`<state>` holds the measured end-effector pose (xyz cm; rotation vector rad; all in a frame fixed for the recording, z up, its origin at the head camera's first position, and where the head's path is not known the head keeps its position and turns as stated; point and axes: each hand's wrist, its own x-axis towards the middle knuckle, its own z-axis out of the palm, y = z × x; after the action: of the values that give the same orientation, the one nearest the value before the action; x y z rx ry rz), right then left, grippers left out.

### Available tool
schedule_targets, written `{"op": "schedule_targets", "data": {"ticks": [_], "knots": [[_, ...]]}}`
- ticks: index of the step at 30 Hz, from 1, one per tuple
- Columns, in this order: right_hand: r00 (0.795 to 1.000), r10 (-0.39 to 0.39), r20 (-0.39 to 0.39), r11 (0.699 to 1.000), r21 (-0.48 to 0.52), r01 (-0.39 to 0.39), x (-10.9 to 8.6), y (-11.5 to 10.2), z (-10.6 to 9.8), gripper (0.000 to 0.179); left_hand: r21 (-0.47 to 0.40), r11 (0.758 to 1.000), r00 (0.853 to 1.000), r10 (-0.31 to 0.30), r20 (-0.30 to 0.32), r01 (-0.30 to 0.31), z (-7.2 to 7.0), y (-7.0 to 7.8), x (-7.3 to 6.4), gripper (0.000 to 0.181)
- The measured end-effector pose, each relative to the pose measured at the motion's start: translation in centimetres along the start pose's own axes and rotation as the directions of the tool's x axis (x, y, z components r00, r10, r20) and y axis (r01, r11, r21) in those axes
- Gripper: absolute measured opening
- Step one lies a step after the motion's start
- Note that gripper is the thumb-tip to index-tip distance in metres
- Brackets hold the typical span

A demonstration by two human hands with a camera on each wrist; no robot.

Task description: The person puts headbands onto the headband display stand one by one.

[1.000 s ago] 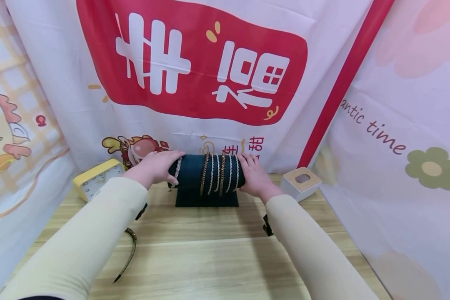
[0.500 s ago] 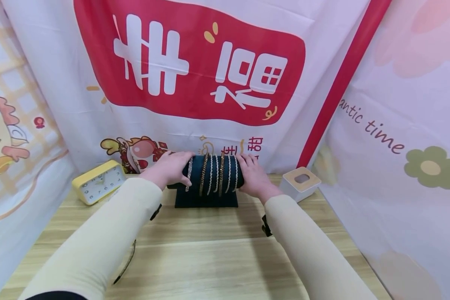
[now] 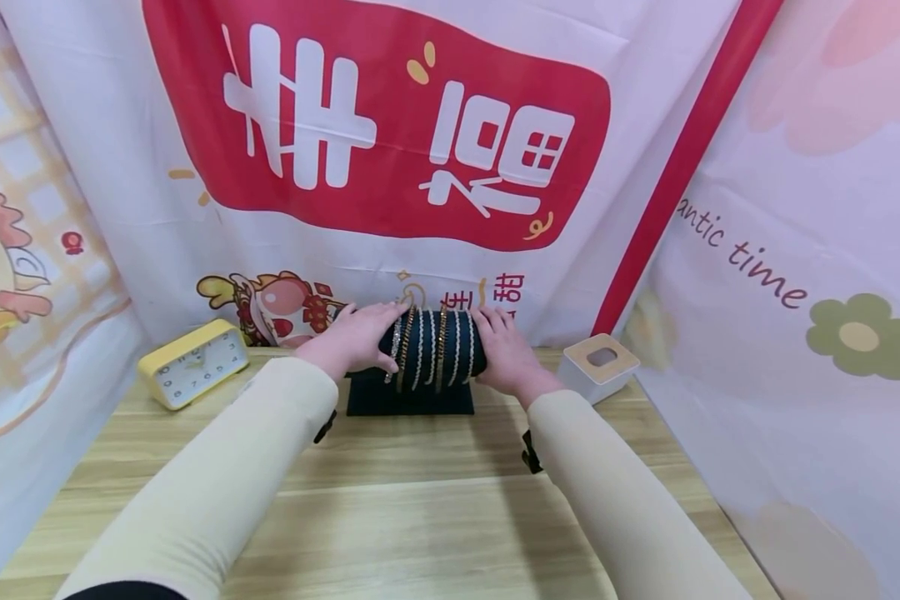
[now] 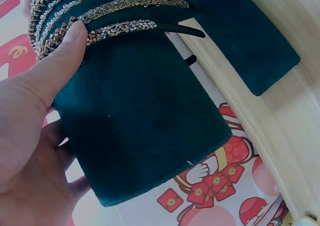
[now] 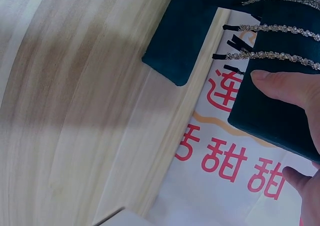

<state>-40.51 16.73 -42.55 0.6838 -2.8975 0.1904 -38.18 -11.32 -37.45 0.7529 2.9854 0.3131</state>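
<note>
A dark teal velvet headband stand [image 3: 412,402] stands at the back of the table, its padded roll [image 4: 145,110] carrying several beaded headbands. My left hand [image 3: 354,337] curls round the left part of the roll, and its thumb presses the leftmost silver headband [image 4: 125,30]. That headband sits close beside a gold one [image 3: 407,350]. At the other end, my right hand [image 3: 508,354] grips the roll, thumb in front, near a silver beaded headband [image 5: 285,58]. Black headband tips stick out below the roll in both wrist views. Some of my left fingers are hidden behind it.
A yellow alarm clock [image 3: 195,364] stands at the back left. To the right is a white box with a wooden lid [image 3: 600,367]. Printed cloth [image 3: 390,225] hangs right behind the stand, and more cloth borders both sides of the wooden table [image 3: 420,517].
My left hand has slid right along the roll, bringing the leftmost silver headband beside the gold one. A loose headband on the table is now hidden by my left sleeve. My right hand stays put.
</note>
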Motion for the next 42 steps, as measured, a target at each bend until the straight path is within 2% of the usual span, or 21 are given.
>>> {"op": "schedule_targets", "data": {"ticks": [5, 10, 13, 17, 21, 24, 26, 27, 29, 32, 35, 39, 42], "knots": [[1.0, -0.002, 0.004, 1.0, -0.001, 0.002, 0.0, -0.2, 0.0, 0.122, -0.061, 0.998, 0.999, 0.023, -0.034, -0.025, 0.2, -0.9, -1.1, 0.11], [1.0, -0.012, -0.014, 1.0, 0.003, 0.012, -0.1, -0.2, -0.1, 0.121, -0.161, 0.987, 0.993, 0.011, -0.12, -0.03, 0.0, -2.9, -3.6, 0.104], [1.0, -0.013, -0.011, 1.0, -0.006, 0.013, -0.3, -0.1, 0.0, 0.121, -0.205, 0.979, 0.986, -0.021, -0.166, -0.013, 0.3, -4.7, -6.0, 0.1], [1.0, 0.001, 0.009, 1.0, -0.012, 0.0, -0.5, 0.1, 0.3, 0.121, -0.229, 0.973, 0.971, -0.068, -0.23, 0.015, 1.9, -7.3, -9.7, 0.089], [1.0, -0.007, -0.003, 1.0, -0.005, 0.007, -0.5, 0.0, 0.5, 0.122, -0.264, 0.961, 0.957, -0.147, -0.249, 0.079, 4.4, -9.4, -13.5, 0.055], [1.0, -0.021, -0.02, 1.0, 0.006, 0.021, -0.3, -0.1, 0.4, 0.122, -0.289, 0.946, 0.964, -0.203, -0.175, 0.147, 6.4, -10.2, -16.0, 0.031], [0.999, -0.027, -0.026, 1.0, 0.014, 0.028, -0.1, -0.1, 0.4, 0.122, -0.285, 0.938, 0.969, -0.232, -0.084, 0.199, 7.7, -10.4, -17.4, 0.031], [0.999, -0.026, -0.025, 1.0, 0.015, 0.026, -0.1, -0.1, 0.4, 0.122, -0.291, 0.928, 0.967, -0.253, -0.023, 0.235, 8.3, -10.3, -18.0, 0.033], [0.999, -0.022, -0.023, 1.0, 0.018, 0.022, 0.0, -0.1, 0.3, 0.122, -0.279, 0.913, 0.954, -0.288, 0.081, 0.299, 9.4, -10.1, -19.0, 0.038], [1.0, -0.019, -0.025, 1.0, 0.023, 0.02, 0.0, 0.0, 0.3, 0.122, -0.251, 0.885, 0.917, -0.358, 0.173, 0.393, 11.0, -9.8, -19.9, 0.044], [0.999, -0.019, -0.027, 0.999, 0.025, 0.02, 0.0, 0.1, 0.3, 0.121, -0.219, 0.865, 0.889, -0.414, 0.194, 0.451, 12.4, -9.6, -20.1, 0.047], [1.0, -0.01, -0.019, 1.0, 0.021, 0.011, 0.0, 0.0, 0.2, 0.121, -0.222, 0.84, 0.868, -0.468, 0.166, 0.495, 13.6, -9.6, -19.8, 0.052], [1.0, 0.0, -0.011, 1.0, 0.026, 0.0, -0.1, -0.2, 0.1, 0.12, -0.284, 0.798, 0.847, -0.51, 0.149, 0.531, 14.2, -9.6, -19.8, 0.044]]}}
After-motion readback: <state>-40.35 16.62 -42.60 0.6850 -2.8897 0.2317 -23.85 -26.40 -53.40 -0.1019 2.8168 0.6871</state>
